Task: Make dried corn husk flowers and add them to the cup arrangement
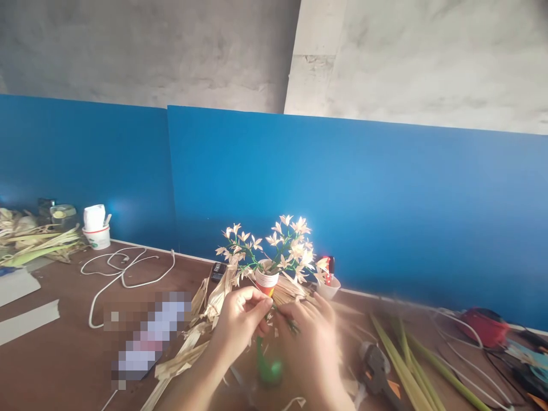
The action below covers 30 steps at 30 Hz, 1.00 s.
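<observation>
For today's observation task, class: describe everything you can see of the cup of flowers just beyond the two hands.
The cup stands upright, its white ringed rim resembling several nested paper cups, with red and yellow below. Green-stemmed, cream flowers with pointed petals fan from its mouth to both sides. Pale, dry strips lie around it. The left hand hides its base; whether they touch is unclear.

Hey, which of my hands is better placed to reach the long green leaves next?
Probably your right hand: it's on the same side as the long green leaves. Your left hand is farther away, beyond it. Both seem busy around a thin green stem, though.
</observation>
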Motion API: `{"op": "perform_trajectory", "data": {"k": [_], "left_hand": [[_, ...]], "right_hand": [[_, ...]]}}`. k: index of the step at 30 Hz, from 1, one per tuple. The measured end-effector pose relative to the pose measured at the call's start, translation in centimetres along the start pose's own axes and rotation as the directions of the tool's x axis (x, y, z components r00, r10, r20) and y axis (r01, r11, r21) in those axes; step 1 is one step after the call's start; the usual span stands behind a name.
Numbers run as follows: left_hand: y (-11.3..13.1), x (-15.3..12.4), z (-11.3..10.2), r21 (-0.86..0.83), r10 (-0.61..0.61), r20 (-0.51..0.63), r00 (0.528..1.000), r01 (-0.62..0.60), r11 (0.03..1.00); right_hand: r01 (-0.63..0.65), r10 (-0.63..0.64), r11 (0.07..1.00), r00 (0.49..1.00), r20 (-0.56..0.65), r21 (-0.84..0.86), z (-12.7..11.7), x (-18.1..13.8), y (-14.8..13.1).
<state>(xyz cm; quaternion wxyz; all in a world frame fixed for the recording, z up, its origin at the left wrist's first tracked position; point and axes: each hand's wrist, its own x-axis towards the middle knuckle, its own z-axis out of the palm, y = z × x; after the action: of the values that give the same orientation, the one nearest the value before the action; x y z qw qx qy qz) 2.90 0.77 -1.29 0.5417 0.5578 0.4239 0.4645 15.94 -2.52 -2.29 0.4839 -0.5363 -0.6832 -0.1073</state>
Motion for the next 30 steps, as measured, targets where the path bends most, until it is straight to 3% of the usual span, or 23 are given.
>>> {"op": "perform_trajectory", "data": {"k": [7,12,19,23,27,30], "left_hand": [[0.6,0.3,-0.9,-0.014,-0.117,0.056,0.992,0.118,0.993],[0.4,0.1,-0.8,0.051,-0.098,0.043,0.994,0.095,0.994],[0.4,0.3,-1.3,0.015,-0.032,0.045,0.999,0.031,0.999],[0.3,0.7,-1.4,-0.031,-0.090,0.057,0.994,0.092,0.995],[0.5,0.6,-1.5,-0.043,-0.037,0.060,0.998,0.040,0.998],[0.9,0.2,-1.8,-0.023,0.047,0.093,0.995,-0.045,0.999]], "right_hand": [[0.076,-0.081,0.996,0.992,-0.102,-0.046,0.0,0.3,0.1],[0.059,-0.067,0.996,0.991,-0.119,-0.073,0.4,0.1,0.2],[0.068,-0.077,0.995,0.987,-0.138,-0.072,0.1,0.3,0.0],[0.054,-0.059,0.998,0.990,-0.126,-0.042,-0.1,0.1,-0.2],[-0.088,0.088,0.995,0.996,0.005,0.055,-0.4,0.1,0.1],[-0.289,0.251,0.943,0.943,0.219,0.164,-0.9,0.4,0.2]]}}
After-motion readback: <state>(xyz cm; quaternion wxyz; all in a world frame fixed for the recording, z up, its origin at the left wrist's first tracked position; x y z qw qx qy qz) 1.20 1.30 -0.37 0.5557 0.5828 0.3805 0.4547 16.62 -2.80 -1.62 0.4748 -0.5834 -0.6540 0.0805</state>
